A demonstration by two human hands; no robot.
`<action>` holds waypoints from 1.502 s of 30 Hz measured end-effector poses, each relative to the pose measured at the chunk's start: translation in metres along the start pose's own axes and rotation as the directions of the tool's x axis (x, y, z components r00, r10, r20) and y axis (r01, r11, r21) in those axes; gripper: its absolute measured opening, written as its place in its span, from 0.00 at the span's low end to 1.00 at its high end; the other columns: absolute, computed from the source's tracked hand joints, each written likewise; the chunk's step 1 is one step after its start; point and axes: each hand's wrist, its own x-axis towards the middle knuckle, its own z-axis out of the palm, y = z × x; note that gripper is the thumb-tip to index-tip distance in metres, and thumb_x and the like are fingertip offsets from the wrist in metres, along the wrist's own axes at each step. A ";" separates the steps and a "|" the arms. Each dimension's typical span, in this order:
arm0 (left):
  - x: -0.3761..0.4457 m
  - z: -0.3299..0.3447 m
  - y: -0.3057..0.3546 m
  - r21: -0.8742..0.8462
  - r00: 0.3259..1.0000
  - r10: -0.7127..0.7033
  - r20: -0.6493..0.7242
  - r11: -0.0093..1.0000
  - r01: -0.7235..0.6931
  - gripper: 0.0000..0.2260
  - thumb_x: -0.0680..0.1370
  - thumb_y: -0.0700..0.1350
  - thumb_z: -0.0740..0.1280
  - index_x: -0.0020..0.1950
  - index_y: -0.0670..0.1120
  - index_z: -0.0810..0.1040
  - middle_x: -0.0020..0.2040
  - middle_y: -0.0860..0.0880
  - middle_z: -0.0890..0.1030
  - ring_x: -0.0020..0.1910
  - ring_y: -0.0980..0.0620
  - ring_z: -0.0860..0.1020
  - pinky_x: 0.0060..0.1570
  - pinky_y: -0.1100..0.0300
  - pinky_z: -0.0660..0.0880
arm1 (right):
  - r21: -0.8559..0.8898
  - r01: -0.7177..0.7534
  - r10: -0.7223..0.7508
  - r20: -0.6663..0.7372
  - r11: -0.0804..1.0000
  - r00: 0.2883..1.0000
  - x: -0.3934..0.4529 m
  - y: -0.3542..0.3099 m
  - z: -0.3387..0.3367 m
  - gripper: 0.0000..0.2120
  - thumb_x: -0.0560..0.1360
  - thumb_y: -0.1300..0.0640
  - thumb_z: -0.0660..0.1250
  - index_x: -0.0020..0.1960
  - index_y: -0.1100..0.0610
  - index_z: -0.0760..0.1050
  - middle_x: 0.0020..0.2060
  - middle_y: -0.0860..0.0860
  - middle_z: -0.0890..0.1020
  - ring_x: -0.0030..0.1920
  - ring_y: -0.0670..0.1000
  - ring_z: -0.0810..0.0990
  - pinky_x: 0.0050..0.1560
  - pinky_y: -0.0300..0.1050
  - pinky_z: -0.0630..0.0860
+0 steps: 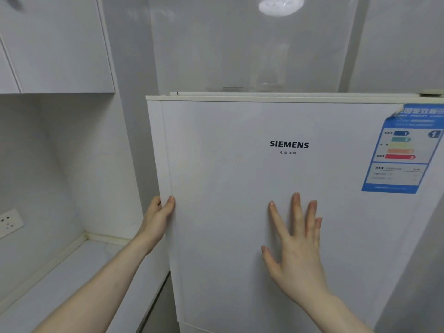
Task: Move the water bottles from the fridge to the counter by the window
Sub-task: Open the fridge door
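A white Siemens fridge (pixel 276 176) fills the middle and right of the head view, its upper door closed, so the water bottles are out of sight and where they stand cannot be told. The brand name sits in dark letters on the upper part of the door, with a line of small characters under it.

The left hand (pixel 157 218) holds the door's left edge: the thumb lies on the front face while the other fingers curl round the edge and out of sight behind it. The right hand (pixel 296 241) is spread open — fingers straight and apart, pointing up — with the palm turned toward the door front, below the brand name and to its right. It lies at the door's surface; whether the palm itself presses flat against it cannot be told. Both forearms are bare and reach in from the bottom of the view.

A blue energy label (pixel 403 150) with coloured bars is stuck on the door's upper right corner, its top corner peeling away. Left of the fridge, a pale tabletop (pixel 72 280) runs along the wall, just beside the fridge's side. A white wall socket (pixel 9 223) sits on the wall above it at the far left, and a white wall cabinet (pixel 57 44) hangs higher up. A round ceiling lamp's reflection (pixel 281 5) shows in the glossy wall panel above the fridge.
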 end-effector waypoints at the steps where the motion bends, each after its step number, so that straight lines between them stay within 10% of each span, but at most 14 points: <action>1: -0.002 -0.003 -0.001 0.002 1.000 0.005 0.004 1.000 -0.005 0.11 0.85 0.53 0.62 0.53 0.46 0.74 0.47 0.54 0.79 0.48 0.55 0.79 0.44 0.58 0.72 | 0.006 -0.005 0.005 -0.001 1.000 1.000 -0.001 -0.002 -0.001 0.50 0.71 0.51 0.76 0.85 0.47 0.52 0.84 0.56 0.39 0.82 0.67 0.33 0.78 0.71 0.45; 13: -0.056 -0.053 0.003 0.046 0.988 0.080 0.132 0.995 -0.086 0.34 0.70 0.69 0.65 0.56 0.39 0.72 0.47 0.39 0.80 0.45 0.44 0.81 0.51 0.46 0.76 | 0.248 -0.109 0.113 -0.001 0.963 0.994 -0.037 -0.041 -0.012 0.49 0.73 0.56 0.77 0.85 0.45 0.51 0.84 0.46 0.36 0.83 0.54 0.34 0.80 0.54 0.48; 22: -0.127 -0.080 0.007 0.041 0.961 0.143 0.235 0.987 -0.157 0.04 0.83 0.44 0.66 0.50 0.45 0.73 0.46 0.50 0.84 0.43 0.63 0.82 0.44 0.69 0.75 | 0.327 -0.113 0.075 0.126 0.938 0.989 -0.084 -0.107 -0.043 0.45 0.78 0.53 0.72 0.84 0.39 0.46 0.81 0.37 0.34 0.82 0.43 0.32 0.76 0.40 0.45; 28: -0.182 -0.103 0.008 -0.082 0.930 0.154 0.333 0.988 -0.134 0.15 0.79 0.52 0.73 0.53 0.42 0.75 0.49 0.40 0.85 0.52 0.42 0.84 0.57 0.52 0.81 | 0.451 -0.152 0.094 0.149 0.880 0.984 -0.131 -0.150 -0.075 0.39 0.81 0.52 0.69 0.83 0.36 0.50 0.81 0.31 0.40 0.82 0.38 0.41 0.77 0.41 0.51; 42: -0.301 -0.114 0.015 -0.163 0.799 0.270 0.537 0.963 -0.216 0.11 0.78 0.38 0.73 0.60 0.45 0.83 0.60 0.59 0.84 0.62 0.58 0.81 0.63 0.60 0.78 | 0.539 -0.251 0.224 0.116 0.804 0.968 -0.245 -0.210 -0.149 0.35 0.78 0.38 0.62 0.82 0.37 0.53 0.81 0.32 0.51 0.80 0.33 0.49 0.76 0.32 0.51; 45: -0.323 -0.109 0.022 -0.172 0.747 0.282 0.602 0.959 -0.223 0.12 0.79 0.35 0.72 0.59 0.49 0.84 0.59 0.55 0.85 0.61 0.55 0.82 0.63 0.58 0.78 | 0.573 -0.266 0.294 0.046 0.775 0.955 -0.264 -0.211 -0.162 0.35 0.78 0.41 0.66 0.82 0.40 0.56 0.81 0.34 0.56 0.80 0.35 0.54 0.80 0.44 0.57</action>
